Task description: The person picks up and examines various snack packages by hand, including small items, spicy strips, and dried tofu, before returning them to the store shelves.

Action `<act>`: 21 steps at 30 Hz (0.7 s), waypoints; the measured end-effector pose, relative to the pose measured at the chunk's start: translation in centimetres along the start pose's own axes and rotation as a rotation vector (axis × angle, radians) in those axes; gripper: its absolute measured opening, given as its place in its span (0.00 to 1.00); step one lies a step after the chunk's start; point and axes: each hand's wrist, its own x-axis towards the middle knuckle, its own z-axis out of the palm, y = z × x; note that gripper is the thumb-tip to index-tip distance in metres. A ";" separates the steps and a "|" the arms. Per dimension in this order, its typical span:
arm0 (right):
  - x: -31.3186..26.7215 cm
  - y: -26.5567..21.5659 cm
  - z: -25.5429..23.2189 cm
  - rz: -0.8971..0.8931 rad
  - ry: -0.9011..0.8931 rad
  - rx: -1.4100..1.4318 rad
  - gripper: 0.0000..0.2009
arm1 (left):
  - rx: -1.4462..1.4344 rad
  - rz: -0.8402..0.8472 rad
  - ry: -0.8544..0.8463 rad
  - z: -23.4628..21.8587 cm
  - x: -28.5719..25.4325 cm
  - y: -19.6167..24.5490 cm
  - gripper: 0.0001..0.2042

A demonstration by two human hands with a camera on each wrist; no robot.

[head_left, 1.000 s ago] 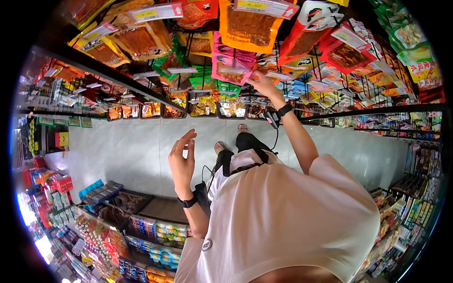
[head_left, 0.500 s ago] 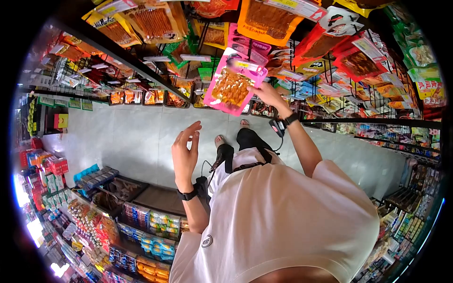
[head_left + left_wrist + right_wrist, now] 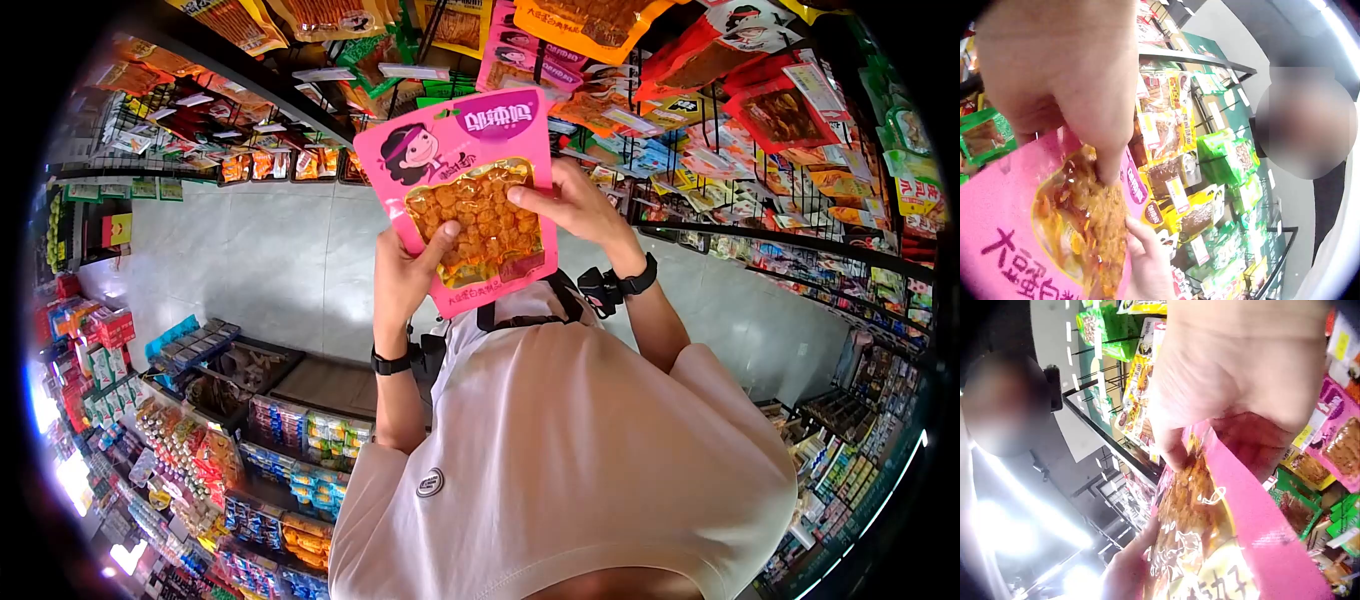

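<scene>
A pink snack packet [image 3: 385, 200] with a clear window of brown, ball-like pieces is held up in front of the chest, its printed front facing the head camera. My left hand [image 3: 400, 275] grips its lower left edge, thumb over the window. At the right edge my right hand [image 3: 590, 210] pinches the packet, thumb lying on the window and the fingers hidden behind. The left wrist view shows the left hand [image 3: 1066, 75] over the packet [image 3: 997, 194]. In the right wrist view, the right hand [image 3: 1241, 375] grips the packet [image 3: 1266, 519] from the other side.
Racks of hanging snack packets fill the far side, with more pink packets [image 3: 530, 60] and orange packets [image 3: 590, 25] on hooks. A black shelf rail [image 3: 240, 85] runs across the upper left. Behind on the left stand low shelves of goods [image 3: 290, 470]. Grey tiled floor [image 3: 250, 250] lies between.
My right hand has taken the pink packet off the rack and brought it toward the body. The left hand, free before, has moved up and now grips the packet's left edge.
</scene>
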 end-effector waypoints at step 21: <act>0.3 -3.3 1.7 -0.098 -0.160 -0.200 0.32 | -0.046 0.095 0.164 -1.5 -2.3 1.6 0.14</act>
